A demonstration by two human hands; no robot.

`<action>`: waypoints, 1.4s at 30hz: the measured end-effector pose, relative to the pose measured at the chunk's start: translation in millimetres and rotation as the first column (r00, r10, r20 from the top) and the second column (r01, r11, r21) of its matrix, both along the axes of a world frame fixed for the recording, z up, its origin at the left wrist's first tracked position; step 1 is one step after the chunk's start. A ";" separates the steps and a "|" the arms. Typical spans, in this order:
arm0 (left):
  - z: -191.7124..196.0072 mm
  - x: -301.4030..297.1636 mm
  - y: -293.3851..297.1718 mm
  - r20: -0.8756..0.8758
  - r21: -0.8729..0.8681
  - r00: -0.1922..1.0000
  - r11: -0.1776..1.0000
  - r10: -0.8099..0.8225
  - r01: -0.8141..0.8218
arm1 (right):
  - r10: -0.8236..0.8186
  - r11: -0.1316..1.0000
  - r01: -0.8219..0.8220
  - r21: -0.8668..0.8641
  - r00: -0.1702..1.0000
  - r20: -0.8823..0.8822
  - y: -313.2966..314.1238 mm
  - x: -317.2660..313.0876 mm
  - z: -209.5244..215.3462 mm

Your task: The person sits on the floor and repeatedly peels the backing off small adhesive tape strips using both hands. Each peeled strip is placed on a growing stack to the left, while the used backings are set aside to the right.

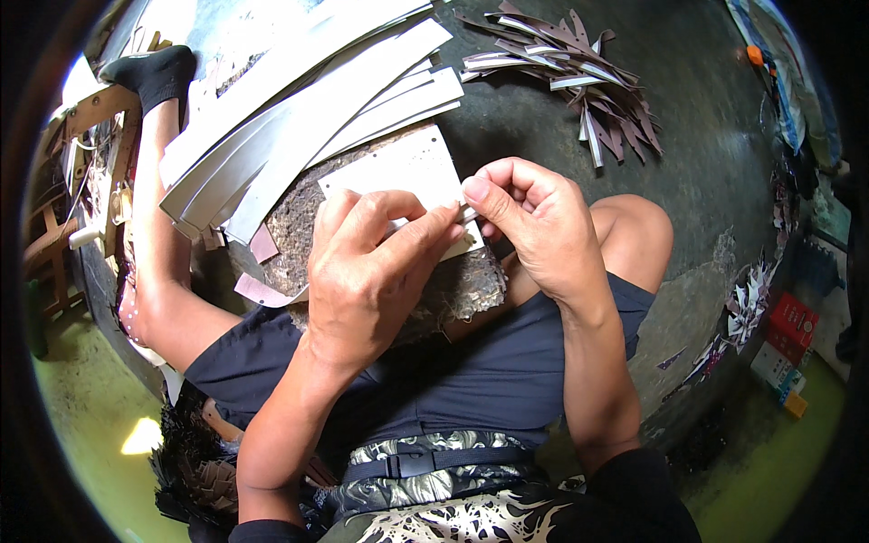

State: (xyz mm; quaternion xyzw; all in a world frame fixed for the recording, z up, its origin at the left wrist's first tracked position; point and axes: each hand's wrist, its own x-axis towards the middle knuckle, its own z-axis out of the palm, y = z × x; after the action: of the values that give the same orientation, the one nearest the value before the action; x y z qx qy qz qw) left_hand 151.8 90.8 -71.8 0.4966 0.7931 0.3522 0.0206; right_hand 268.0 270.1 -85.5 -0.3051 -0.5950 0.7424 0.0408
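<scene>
Over the lap, above a worn grey pad [299,231], both hands meet on a small pale strip [466,215]. The left hand [362,271] pinches its near end between thumb and forefinger, grip clenched on it; the right hand [534,222] grasps the other end with bent fingertips. Under them lies a white card [398,167] with small punched holes, resting on the pad. Long white strips [299,127] fan out beyond it toward the upper left, beside a leg in a black sock [158,72]. A heap of brownish offcuts [579,81] sits well apart on the dark floor [706,136], upper right.
</scene>
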 end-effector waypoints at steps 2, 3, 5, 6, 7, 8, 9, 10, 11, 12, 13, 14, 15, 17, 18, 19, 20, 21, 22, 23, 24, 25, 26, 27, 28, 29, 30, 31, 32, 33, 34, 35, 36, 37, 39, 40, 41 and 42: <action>-1.2 0.1 0.2 -0.028 -0.003 1.000 1.000 0.007 -0.007 | -0.034 0.999 0.033 -0.014 0.999 -0.028 -2.3 0.0 -3.8; -1.7 0.4 0.4 -0.020 0.000 1.000 1.000 0.010 -0.010 | -0.030 0.999 0.030 -0.015 0.999 -0.029 -2.4 0.7 -5.5; -2.5 1.1 0.4 -0.008 0.006 1.000 1.000 0.018 -0.018 | -0.029 0.999 0.028 -0.024 0.998 -0.048 -3.0 1.9 -9.5; -3.3 0.9 0.6 -0.007 0.011 1.000 1.000 0.013 -0.013 | -0.023 1.000 0.022 -0.017 0.999 -0.042 -3.3 2.4 -11.4; -4.1 0.7 0.8 -0.006 0.016 1.000 1.000 0.009 -0.009 | -0.023 1.000 0.022 -0.018 0.998 -0.052 -3.8 2.7 -13.3; -4.7 0.5 1.0 -0.005 0.020 1.000 1.000 0.004 -0.004 | -0.023 1.000 0.022 -0.019 0.998 -0.061 -4.3 2.7 -14.9; -5.1 0.4 1.3 -0.001 0.025 1.000 1.000 0.003 -0.003 | -0.027 0.999 0.025 -0.019 0.997 -0.070 -4.8 2.0 -16.5; -5.4 0.4 1.8 0.003 0.030 1.000 1.000 0.001 -0.001 | -0.030 0.999 0.029 -0.018 0.996 -0.078 -5.3 1.0 -17.7; -5.5 0.5 2.3 0.007 0.036 1.000 0.999 -0.001 0.001 | -0.040 0.999 0.039 -0.021 0.998 -0.054 -6.0 0.1 -18.0; -5.3 0.6 2.8 0.011 0.028 1.000 1.000 0.001 -0.001 | -0.070 0.997 0.067 -0.037 0.994 -0.080 -7.3 -0.3 -17.5; -4.5 0.9 3.0 0.016 0.019 1.000 1.000 0.004 -0.004 | -0.104 0.993 0.100 -0.058 0.992 -0.073 -10.0 -0.5 -16.3; -3.7 1.1 3.0 0.020 0.009 1.000 1.000 0.007 -0.008 | -0.142 0.987 0.137 -0.084 0.988 -0.059 -12.9 -0.7 -14.8; -2.9 1.0 3.1 0.018 0.006 1.000 1.000 0.007 -0.007 | -0.143 0.989 0.140 -0.053 0.989 -0.049 -15.9 -0.1 -12.9; -1.5 0.9 2.7 0.014 -0.004 1.000 1.000 0.008 -0.008 | -0.150 0.989 0.150 -0.007 0.987 -0.058 -21.5 1.2 -10.0; -1.2 0.8 2.6 0.013 0.002 1.000 1.000 0.014 -0.014 | -0.158 0.987 0.158 -0.009 0.987 -0.037 -23.0 0.0 -10.7; -1.1 0.8 2.4 0.012 0.009 1.000 1.000 0.020 -0.020 | -0.162 0.987 0.162 -0.015 0.985 -0.059 -24.1 -1.4 -12.3; -1.3 0.5 2.2 0.013 0.003 1.000 1.000 0.025 -0.025 | -0.171 0.985 0.170 -0.020 0.984 -0.059 -24.2 -2.4 -14.1; -0.8 0.3 1.2 0.016 0.012 0.999 0.999 0.029 -0.030 | -0.185 0.980 0.178 -0.088 0.979 -0.082 -23.6 -2.0 -15.2; 0.1 0.4 -0.2 0.022 0.007 0.999 0.999 0.035 -0.035 | -0.203 0.970 0.188 -0.156 0.976 -0.082 -22.8 -1.6 -16.5; 0.4 0.3 -1.1 0.025 0.012 0.999 0.999 0.040 -0.040 | -0.224 0.953 0.203 -0.225 0.972 -0.072 -22.3 -1.3 -17.9; 0.2 0.2 -1.4 0.026 0.007 0.999 0.999 0.036 -0.036 | -0.225 0.947 0.200 -0.251 0.971 -0.077 -21.7 -0.8 -19.2; -0.4 -0.1 -1.2 0.022 0.014 0.999 0.999 0.033 -0.033 | -0.230 0.940 0.201 -0.277 0.970 -0.075 -20.4 -1.0 -20.7; -1.1 -0.5 -1.0 0.018 0.022 0.999 0.999 0.029 -0.030 | -0.233 0.933 0.201 -0.299 0.970 -0.075 -19.0 -1.0 -22.1; -1.3 -0.6 -1.0 0.023 0.020 0.999 0.999 0.030 -0.030 | -0.226 0.933 0.193 -0.304 0.971 -0.078 -17.1 -0.5 -23.1; -1.5 -0.4 -0.9 0.029 0.017 0.999 0.999 0.030 -0.030 | -0.219 0.934 0.184 -0.307 0.972 -0.081 -15.3 0.1 -24.1; -1.3 -0.3 -1.1 0.035 0.013 0.999 0.999 0.030 -0.030 | -0.213 0.935 0.175 -0.308 0.972 -0.095 -14.1 0.5 -25.1; -1.2 -0.3 -1.1 0.036 0.011 0.999 1.000 0.029 -0.029 | -0.216 0.932 0.181 -0.314 0.973 -0.080 -13.2 0.2 -26.5; -0.9 -0.2 -1.1 0.038 0.008 0.999 1.000 0.028 -0.028 | -0.221 0.930 0.187 -0.318 0.972 -0.075 -12.7 0.0 -28.0; -0.6 -0.2 -1.2 0.040 0.005 0.999 1.000 0.027 -0.027 | -0.225 0.929 0.188 -0.318 0.971 -0.083 -12.3 -0.3 -29.5; -0.7 -0.3 -1.1 0.042 0.006 0.999 1.000 0.025 -0.026 | -0.221 0.929 0.191 -0.317 0.973 -0.063 -11.3 -0.6 -31.3; -0.7 -0.4 -1.1 0.045 0.007 0.999 1.000 0.024 -0.025 | -0.216 0.931 0.188 -0.312 0.975 -0.055 -10.0 -0.6 -32.9; -0.8 -0.5 -1.1 0.048 0.009 0.999 1.000 0.023 -0.024 | -0.214 0.936 0.194 -0.294 0.976 -0.038 -9.4 -0.5 -34.4; -1.0 -0.7 -1.1 0.049 0.011 0.999 1.000 0.022 -0.022 | -0.216 0.932 0.194 -0.307 0.975 -0.041 -8.6 -0.2 -35.8; -1.3 -1.0 -1.0 0.051 0.013 0.998 1.000 0.021 -0.022 | -0.222 0.930 0.200 -0.308 0.974 -0.035 -8.0 0.2 -37.2; -1.8 -1.1 -1.0 0.052 0.015 0.998 1.000 0.020 -0.021 | -0.209 0.932 0.190 -0.310 0.977 -0.032 -4.6 1.6 -40.2; -2.0 -1.1 -1.0 0.051 0.015 0.998 1.000 0.021 -0.021 | -0.191 0.935 0.172 -0.310 0.981 -0.034 -1.2 2.8 -41.8; -2.2 -1.1 -0.9 0.050 0.018 0.998 1.000 0.022 -0.023 | -0.173 0.938 0.153 -0.310 0.984 -0.037 0.3 3.0 -43.9; -2.2 -1.2 -0.8 0.050 0.017 0.999 1.000 0.022 -0.023 | -0.194 0.938 0.176 -0.298 0.980 -0.033 0.7 2.6 -46.6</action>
State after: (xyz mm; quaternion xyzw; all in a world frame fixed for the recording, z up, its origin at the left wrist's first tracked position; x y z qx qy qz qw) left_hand 150.6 90.0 -74.0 0.4790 0.7947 0.3716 0.0319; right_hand 270.6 270.8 -132.1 -0.3394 -0.4453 0.8244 0.0830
